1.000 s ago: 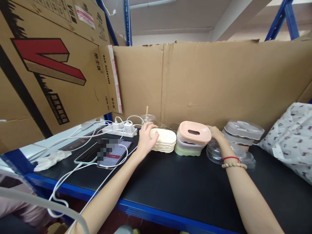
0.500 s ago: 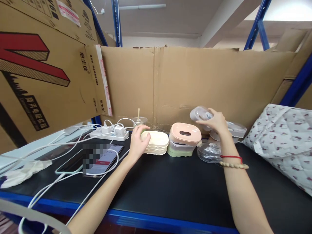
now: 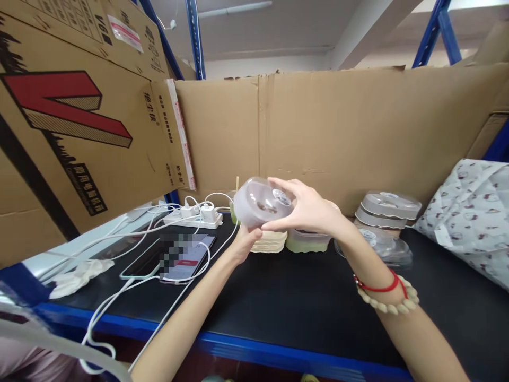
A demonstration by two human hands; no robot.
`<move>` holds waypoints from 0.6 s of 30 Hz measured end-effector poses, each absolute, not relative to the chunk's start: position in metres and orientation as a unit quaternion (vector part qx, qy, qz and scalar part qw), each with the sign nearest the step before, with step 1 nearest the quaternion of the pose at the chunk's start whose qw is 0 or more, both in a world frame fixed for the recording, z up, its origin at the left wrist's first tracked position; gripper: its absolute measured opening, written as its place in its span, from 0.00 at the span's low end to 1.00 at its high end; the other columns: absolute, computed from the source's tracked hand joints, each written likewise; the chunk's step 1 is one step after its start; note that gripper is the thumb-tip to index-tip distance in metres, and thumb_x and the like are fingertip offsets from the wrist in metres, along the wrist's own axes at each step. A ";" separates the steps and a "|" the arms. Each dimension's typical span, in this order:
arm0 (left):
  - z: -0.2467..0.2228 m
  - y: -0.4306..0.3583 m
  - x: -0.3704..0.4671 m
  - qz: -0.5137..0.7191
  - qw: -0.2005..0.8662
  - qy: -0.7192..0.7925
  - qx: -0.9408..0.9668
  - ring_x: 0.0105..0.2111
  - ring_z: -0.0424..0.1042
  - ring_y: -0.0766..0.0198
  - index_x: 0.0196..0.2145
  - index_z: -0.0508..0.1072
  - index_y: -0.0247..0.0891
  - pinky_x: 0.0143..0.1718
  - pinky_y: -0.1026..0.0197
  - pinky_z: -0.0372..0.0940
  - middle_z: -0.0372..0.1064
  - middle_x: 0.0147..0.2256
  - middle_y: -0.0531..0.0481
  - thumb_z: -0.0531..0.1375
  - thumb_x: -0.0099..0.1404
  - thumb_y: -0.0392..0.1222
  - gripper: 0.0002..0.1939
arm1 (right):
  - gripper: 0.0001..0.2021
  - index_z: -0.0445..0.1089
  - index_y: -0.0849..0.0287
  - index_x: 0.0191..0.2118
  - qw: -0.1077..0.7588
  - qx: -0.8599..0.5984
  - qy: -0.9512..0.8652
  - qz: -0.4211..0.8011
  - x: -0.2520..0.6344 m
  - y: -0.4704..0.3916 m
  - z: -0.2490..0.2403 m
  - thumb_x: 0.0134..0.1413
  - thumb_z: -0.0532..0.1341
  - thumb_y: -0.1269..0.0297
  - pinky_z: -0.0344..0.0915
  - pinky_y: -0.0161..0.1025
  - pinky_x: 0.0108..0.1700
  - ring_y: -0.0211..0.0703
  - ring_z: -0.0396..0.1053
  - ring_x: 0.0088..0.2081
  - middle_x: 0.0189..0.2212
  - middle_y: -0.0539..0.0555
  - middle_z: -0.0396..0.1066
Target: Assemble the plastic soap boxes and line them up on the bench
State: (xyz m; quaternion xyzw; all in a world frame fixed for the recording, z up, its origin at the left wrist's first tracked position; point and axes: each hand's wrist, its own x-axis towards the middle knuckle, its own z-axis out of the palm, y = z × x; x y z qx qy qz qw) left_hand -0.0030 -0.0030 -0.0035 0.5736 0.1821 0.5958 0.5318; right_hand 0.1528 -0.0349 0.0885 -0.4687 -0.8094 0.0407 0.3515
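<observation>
My right hand [image 3: 310,209] grips a clear plastic lid [image 3: 254,199], oval with a round label, between thumb and fingers. My left hand [image 3: 245,243] meets the lid's underside, its thumb in sight and its other fingers hidden behind. The lid is tilted in the air, over a stack of cream oval trays [image 3: 271,242]. To the right of these stands a stack of oval pieces [image 3: 307,243], grey over green, its top largely covered by my right hand.
More clear lids [image 3: 392,204] are piled at the right, beside a patterned quilted bag [image 3: 473,207]. On the left lie phones [image 3: 186,260], white cables, a power strip [image 3: 169,218] and crumpled tissue [image 3: 81,278]. Cardboard [image 3: 338,127] walls the back; a large box [image 3: 79,132] leans in at left.
The clear lid has moved left in my right hand, from beside the peach-topped stack to over the cream trays. My left hand has come off those trays and up to the lid.
</observation>
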 end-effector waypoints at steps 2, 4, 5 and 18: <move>0.000 -0.008 -0.003 0.606 0.553 0.190 0.539 0.51 0.67 0.44 0.46 0.72 0.38 0.53 0.47 0.61 0.74 0.43 0.44 0.68 0.35 0.63 0.41 | 0.44 0.60 0.48 0.60 0.320 -0.468 -0.821 0.062 0.147 -0.037 0.085 0.33 0.68 0.43 0.66 0.52 0.49 0.56 0.66 0.51 0.52 0.58 0.66; 0.005 -0.013 -0.003 0.619 0.570 0.190 0.506 0.49 0.69 0.45 0.41 0.74 0.39 0.52 0.48 0.62 0.75 0.40 0.46 0.68 0.36 0.61 0.35 | 0.43 0.59 0.49 0.61 0.310 -0.467 -0.822 0.096 0.147 -0.036 0.083 0.37 0.65 0.40 0.66 0.51 0.49 0.55 0.66 0.51 0.54 0.58 0.66; 0.008 -0.014 -0.003 0.625 0.580 0.186 0.489 0.48 0.70 0.46 0.39 0.75 0.39 0.50 0.49 0.64 0.75 0.38 0.47 0.67 0.37 0.59 0.32 | 0.42 0.58 0.49 0.61 0.310 -0.465 -0.822 0.113 0.148 -0.035 0.084 0.38 0.64 0.40 0.66 0.51 0.49 0.54 0.66 0.52 0.55 0.57 0.65; -0.032 -0.001 0.027 0.706 0.468 0.392 0.359 0.41 0.72 0.50 0.32 0.69 0.40 0.46 0.51 0.65 0.72 0.30 0.47 0.67 0.41 0.55 0.23 | 0.47 0.48 0.46 0.64 0.485 -0.514 -0.690 -0.154 0.190 -0.018 0.090 0.38 0.65 0.42 0.61 0.67 0.50 0.67 0.57 0.57 0.57 0.59 0.56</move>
